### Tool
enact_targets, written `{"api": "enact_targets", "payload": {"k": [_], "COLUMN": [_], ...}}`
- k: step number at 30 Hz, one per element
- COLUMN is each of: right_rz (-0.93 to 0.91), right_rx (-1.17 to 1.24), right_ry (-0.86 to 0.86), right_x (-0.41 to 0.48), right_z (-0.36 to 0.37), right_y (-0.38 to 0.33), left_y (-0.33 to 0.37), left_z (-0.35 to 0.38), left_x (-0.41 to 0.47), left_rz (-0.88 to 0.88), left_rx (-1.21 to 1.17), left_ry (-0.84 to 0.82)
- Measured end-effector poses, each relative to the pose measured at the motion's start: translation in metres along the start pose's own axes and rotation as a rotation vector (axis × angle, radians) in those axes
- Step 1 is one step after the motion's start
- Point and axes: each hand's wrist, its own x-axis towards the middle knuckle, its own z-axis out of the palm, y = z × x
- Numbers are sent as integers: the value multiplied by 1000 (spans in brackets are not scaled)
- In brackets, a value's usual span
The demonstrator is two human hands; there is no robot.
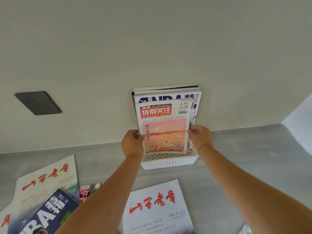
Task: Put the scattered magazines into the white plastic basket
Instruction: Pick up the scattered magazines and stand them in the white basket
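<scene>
Against the pale wall [152, 39], at the far edge of the grey table [244, 149], stands the white plastic basket [168, 162], its perforated front wall facing the camera. Several magazines stand upright inside it, an NBA magazine [162, 98] behind and an orange-covered magazine [164, 127] in front. Both hands hold that front one: the left hand [132, 143] pinches its left edge, thumb on the cover, and the right hand [200, 136] clamps the right edge, a thin red band at the wrist. Its lower edge sits at the basket's rim, though whether it touches the bottom is hard to tell. Both forearms reach straight forward, roughly parallel. Nearer the camera, a white magazine [157, 210] with red calligraphy lies flat between the arms; more lie in a loose pile [43, 200] at the left. A dark wall socket [38, 103] sits on the wall at left.
</scene>
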Motion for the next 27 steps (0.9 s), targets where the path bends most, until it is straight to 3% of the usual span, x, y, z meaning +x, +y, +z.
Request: {"api": "enact_targets", "payload": {"k": [8,16,20,27], "right_rz": [-66,-112,-188,-166], "right_rx": [-67,-21,-9,-134], "right_ry": [-2,142,3,-426], "right_x": [-11,-56,-102,-191], "right_z": [0,12,37,109], "right_y": [0,-10,-8,2], "left_y": [-2,-41,-84,-168], "left_z": [-7,-51,-93,-187], "left_x": [4,-20,-43,-90], "left_rz": [-13,-74,-144,-327], "left_rx": [-8,-18,-11,42], "left_ry": [-63,-42,-14,113]}}
